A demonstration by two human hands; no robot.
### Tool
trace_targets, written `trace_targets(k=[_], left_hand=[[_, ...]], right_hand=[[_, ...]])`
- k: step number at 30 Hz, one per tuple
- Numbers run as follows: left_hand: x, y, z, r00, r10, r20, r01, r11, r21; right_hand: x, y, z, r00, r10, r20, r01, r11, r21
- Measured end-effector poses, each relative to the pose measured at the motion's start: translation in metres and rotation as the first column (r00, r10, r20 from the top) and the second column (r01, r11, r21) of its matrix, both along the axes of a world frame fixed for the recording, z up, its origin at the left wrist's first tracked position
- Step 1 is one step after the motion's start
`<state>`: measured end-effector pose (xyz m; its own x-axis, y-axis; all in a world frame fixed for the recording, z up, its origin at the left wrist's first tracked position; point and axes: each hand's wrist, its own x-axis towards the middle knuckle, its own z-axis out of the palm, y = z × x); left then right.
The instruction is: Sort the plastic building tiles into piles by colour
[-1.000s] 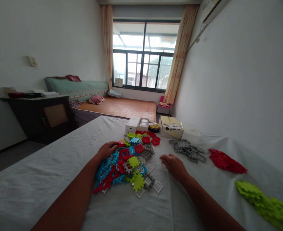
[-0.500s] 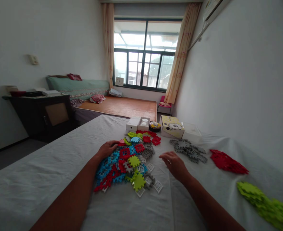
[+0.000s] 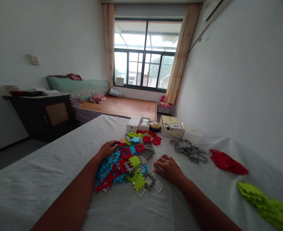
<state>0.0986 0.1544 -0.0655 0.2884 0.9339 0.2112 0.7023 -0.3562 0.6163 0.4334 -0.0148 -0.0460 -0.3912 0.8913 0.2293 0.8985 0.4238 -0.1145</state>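
Observation:
A mixed pile of toothed plastic building pieces (image 3: 125, 165) in red, blue, lime, grey and white lies on the white-covered table. Along its left edge rests my left hand (image 3: 108, 149), fingers loosely stretched beside a pink piece (image 3: 121, 142) and holding nothing I can see. To the pile's right, my right hand (image 3: 166, 166) is lowered to the cloth, its curled fingertips on a white window-shaped piece (image 3: 154, 166) that they partly cover. More white shows behind its knuckles. Another white window piece (image 3: 158, 186) lies in front of that hand.
Grey pieces (image 3: 188, 150), red pieces (image 3: 228, 161) and lime pieces (image 3: 263, 203) form separate heaps on the right. At the back stand a white box (image 3: 133, 124), a round tin (image 3: 155, 126), a yellow box (image 3: 172, 127) and a clear container (image 3: 191, 133).
My right hand has come down from above the cloth and moved slightly left onto the white window piece, which has shifted a little right. My left hand stays in place.

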Motion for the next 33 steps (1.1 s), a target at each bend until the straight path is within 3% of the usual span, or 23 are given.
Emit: trace_targets(k=[3,6,9,13,18,21,23,25,29,33], left_hand=[[0.0,0.0,0.0,1.0,-0.013,-0.011,0.013,1.0,0.006],[0.0,0.0,-0.001,1.0,-0.018,-0.013,0.018,1.0,0.004],[0.0,0.001,-0.001,1.0,-0.014,-0.003,0.014,1.0,-0.001],[0.0,0.001,0.0,1.0,-0.008,-0.015,0.008,1.0,0.002],[0.0,0.0,0.001,1.0,-0.016,-0.023,0.016,1.0,0.013],[0.0,0.0,0.001,0.999,-0.025,-0.023,0.025,1.0,0.008],[0.0,0.0,0.001,1.0,-0.02,-0.014,0.02,1.0,0.002],[0.0,0.0,0.0,1.0,-0.011,-0.011,0.011,1.0,-0.002],[0.0,0.001,-0.001,0.999,-0.018,-0.031,0.018,1.0,0.011],[-0.001,0.001,-0.001,0.998,-0.028,-0.048,0.029,0.999,0.014]], right_hand=[[-0.008,0.0,-0.002,0.998,-0.018,0.062,0.013,0.997,0.074],[-0.003,0.005,-0.006,0.992,-0.116,0.05,0.109,0.984,0.14],[0.021,0.011,-0.01,0.96,-0.267,-0.087,0.278,0.948,0.157],[0.06,0.016,-0.01,0.877,-0.422,-0.232,0.446,0.893,0.062],[0.059,0.01,0.0,0.903,-0.326,-0.281,0.362,0.929,0.084],[0.035,-0.001,0.009,0.936,-0.113,-0.333,0.085,0.992,-0.098],[0.019,-0.01,0.013,0.938,0.032,-0.346,-0.128,0.958,-0.258],[0.009,-0.015,0.014,0.94,0.096,-0.328,-0.209,0.92,-0.332],[0.008,-0.013,0.007,0.952,0.031,-0.306,-0.141,0.928,-0.344],[0.016,-0.004,0.0,0.953,-0.101,-0.287,0.04,0.977,-0.211]])
